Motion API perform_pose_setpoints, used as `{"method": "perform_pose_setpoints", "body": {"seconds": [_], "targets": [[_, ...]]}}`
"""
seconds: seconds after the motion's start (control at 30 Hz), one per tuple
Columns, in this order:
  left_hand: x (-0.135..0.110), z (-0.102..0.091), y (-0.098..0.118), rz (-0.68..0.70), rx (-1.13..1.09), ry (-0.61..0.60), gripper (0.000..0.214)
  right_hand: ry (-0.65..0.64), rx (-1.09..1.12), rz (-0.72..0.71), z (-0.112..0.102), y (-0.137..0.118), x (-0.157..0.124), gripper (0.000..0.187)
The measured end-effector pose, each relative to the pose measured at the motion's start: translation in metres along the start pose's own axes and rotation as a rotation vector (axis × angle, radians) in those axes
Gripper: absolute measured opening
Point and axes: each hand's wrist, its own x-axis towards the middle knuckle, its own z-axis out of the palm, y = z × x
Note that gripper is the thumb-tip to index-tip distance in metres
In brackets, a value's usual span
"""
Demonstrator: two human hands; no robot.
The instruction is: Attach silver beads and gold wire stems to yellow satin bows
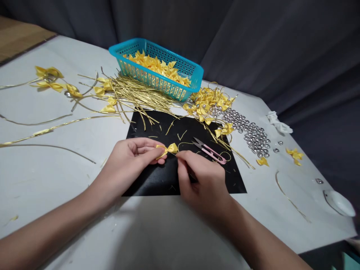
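Observation:
Over the black mat (152, 183), my left hand (132, 155) pinches a small yellow ribbon bow (172, 148) between thumb and fingers. My right hand (204, 174) is closed just beside the bow, its thumb and forefinger pinched on a thin gold thread (185, 143) that runs by the bow's right side. What lies deeper inside the right fingers is hidden. Pink-handled thread snips (209, 150) rest on the mat behind my right hand, blades toward the upper left. Small cord clippings lie scattered around them.
A blue basket (199, 75) of yellow bows stands at the back, with a heap of gold cords (140, 93) in front. Rightward lie corded bows (209, 98), silver beads (242, 123) and a white dish-like object (340, 202). More bows (49, 78) and long cords are at left.

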Motion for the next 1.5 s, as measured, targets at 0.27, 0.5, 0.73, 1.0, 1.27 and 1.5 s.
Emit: {"method": "perform_pose_setpoints", "body": {"seconds": [0.27,0.5,0.73,1.0,1.27,1.5], "targets": [[-0.0003,0.0001,0.0013,-0.01,-0.015,0.018,0.012,-0.002,0.002,0.008,0.0008,-0.0006,-0.0001,0.015],[-0.001,0.0015,0.0014,-0.011,-0.017,0.036,0.015,-0.015,0.018,0.028,-0.0004,-0.002,-0.0005,0.017],[-0.0013,0.0011,0.002,-0.014,0.004,0.036,0.014,-0.006,0.027,0.026,0.0004,-0.0015,0.0002,0.017],[-0.0021,0.0018,0.0018,-0.013,0.001,0.032,0.014,0.001,0.021,0.037,0.0014,-0.0019,-0.0003,0.018],[-0.0014,-0.0006,-0.0012,0.013,0.003,0.009,0.014,0.008,0.023,0.05,0.0018,-0.0033,-0.0003,0.017],[-0.0023,-0.0011,-0.0015,0.082,0.098,-0.04,0.013,-0.018,0.008,0.054,0.001,-0.0039,0.0,0.017]]}}
